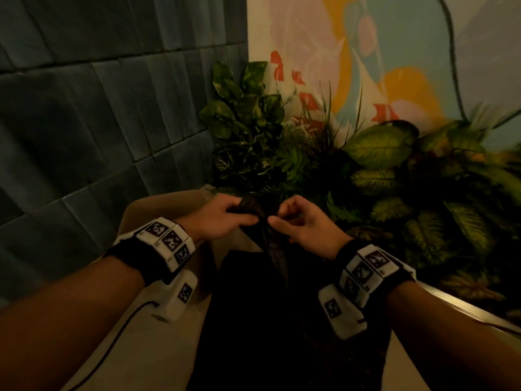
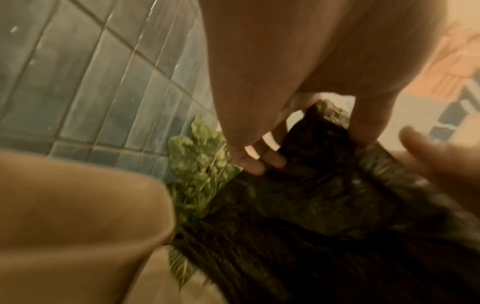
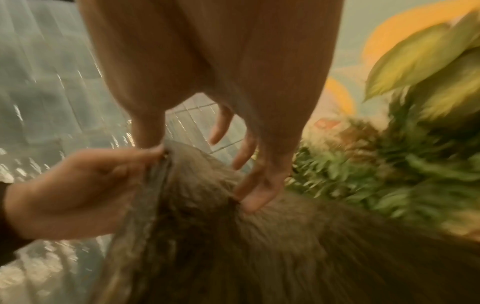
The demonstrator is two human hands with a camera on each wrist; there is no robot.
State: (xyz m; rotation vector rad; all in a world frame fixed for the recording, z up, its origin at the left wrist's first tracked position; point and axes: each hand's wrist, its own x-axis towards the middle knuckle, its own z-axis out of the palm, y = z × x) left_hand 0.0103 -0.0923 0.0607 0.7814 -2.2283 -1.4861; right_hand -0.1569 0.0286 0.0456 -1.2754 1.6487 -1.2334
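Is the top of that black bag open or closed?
Bunched closed: left hand and right hand pinch the neck of the black bag together; no knot shows.

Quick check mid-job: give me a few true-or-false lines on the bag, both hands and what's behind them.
1. The left hand grips the gathered top of the dark bag. True.
2. The right hand hangs free, away from the bag. False: it pinches the bag's top, right beside the left hand.
3. Leafy plants stand behind the bag. True.
4. The surface to the left of the plants is bare brick. False: it is a tiled wall, dark blue-grey.
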